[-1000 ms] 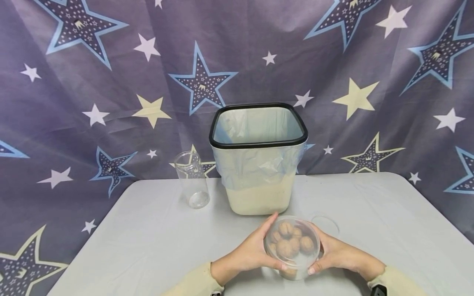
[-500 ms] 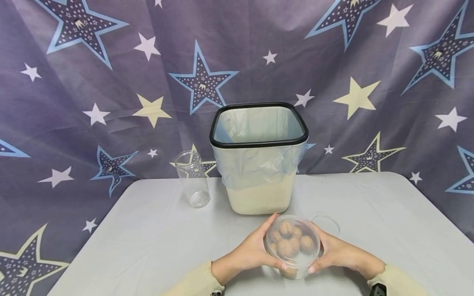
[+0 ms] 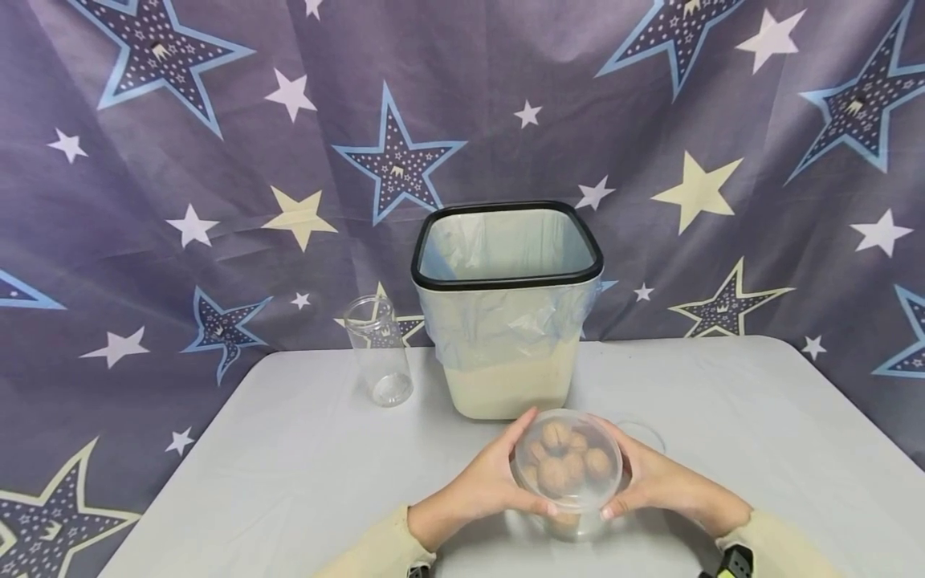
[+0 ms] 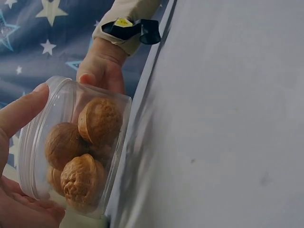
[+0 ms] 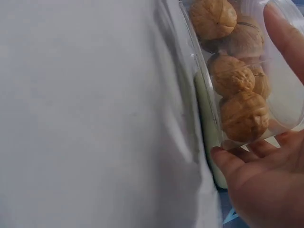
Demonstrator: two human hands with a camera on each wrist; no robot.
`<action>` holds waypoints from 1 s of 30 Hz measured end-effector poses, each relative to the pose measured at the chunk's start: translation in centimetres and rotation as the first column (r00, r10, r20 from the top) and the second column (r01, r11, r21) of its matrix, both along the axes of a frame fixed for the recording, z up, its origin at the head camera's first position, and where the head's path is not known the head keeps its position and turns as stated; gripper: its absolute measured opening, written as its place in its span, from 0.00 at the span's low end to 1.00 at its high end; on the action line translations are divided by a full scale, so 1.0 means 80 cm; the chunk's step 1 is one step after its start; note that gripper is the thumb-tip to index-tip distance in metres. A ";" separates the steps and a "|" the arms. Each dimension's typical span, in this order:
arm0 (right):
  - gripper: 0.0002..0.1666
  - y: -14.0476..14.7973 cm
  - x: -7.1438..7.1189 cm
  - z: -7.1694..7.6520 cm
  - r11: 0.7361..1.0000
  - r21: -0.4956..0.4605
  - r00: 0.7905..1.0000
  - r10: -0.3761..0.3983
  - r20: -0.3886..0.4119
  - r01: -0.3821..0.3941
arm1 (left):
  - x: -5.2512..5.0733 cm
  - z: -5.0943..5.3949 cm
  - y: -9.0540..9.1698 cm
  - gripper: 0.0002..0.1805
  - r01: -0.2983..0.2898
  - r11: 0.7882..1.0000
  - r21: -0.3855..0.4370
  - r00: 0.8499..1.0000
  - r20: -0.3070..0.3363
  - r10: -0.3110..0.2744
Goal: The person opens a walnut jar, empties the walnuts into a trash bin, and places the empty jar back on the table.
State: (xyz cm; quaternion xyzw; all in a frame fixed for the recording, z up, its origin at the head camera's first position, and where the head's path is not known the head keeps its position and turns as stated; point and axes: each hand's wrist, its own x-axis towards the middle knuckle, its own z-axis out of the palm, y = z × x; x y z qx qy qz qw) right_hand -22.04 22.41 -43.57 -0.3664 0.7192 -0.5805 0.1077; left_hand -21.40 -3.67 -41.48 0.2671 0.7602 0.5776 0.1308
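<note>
A clear round plastic jar (image 3: 588, 490) with several walnuts (image 3: 555, 475) inside is held between both hands. My left hand (image 3: 491, 482) grips its left side, thumb at the front near the rim. From the right, my right hand (image 3: 650, 482) grips the other side, its thumb also at the front. In the left wrist view the walnuts (image 4: 84, 180) show through the jar's wall (image 4: 121, 114). The right wrist view shows the walnuts (image 5: 244, 116) close to the right hand (image 5: 266, 180). A hazy, translucent surface covers the jar's top in the head view.
A cream bin (image 3: 509, 385) with a black rim and pale blue liner stands behind the jar. To its left is a tall clear glass (image 3: 379, 353). A thin clear ring-shaped edge (image 3: 654, 434) lies behind the right hand on the grey-white table (image 3: 289, 466). Star-patterned cloth (image 3: 238, 144) hangs behind.
Both hands and the jar stay still at first, then shift slightly upward in the head view, the rim moving most. Both hands keep their grip.
</note>
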 end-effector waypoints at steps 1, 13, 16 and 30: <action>0.62 -0.001 0.000 0.002 1.000 -0.007 1.000 0.009 0.005 -0.009 | 0.000 0.002 -0.001 0.63 -0.001 1.000 0.000 1.000 -0.003 0.001; 0.61 -0.015 0.006 0.042 1.000 -0.016 0.999 -0.010 -0.043 0.010 | -0.001 0.034 -0.018 0.64 0.050 0.998 0.025 0.997 -0.068 -0.048; 0.60 -0.022 0.006 0.050 0.999 -0.023 0.998 -0.030 -0.052 0.028 | 0.000 0.046 -0.025 0.64 0.065 0.997 0.029 0.994 -0.085 -0.063; 0.58 -0.052 0.000 0.093 0.994 -0.012 0.976 -0.112 -0.185 0.112 | 0.001 0.092 -0.047 0.64 0.007 0.999 0.049 0.990 -0.142 0.000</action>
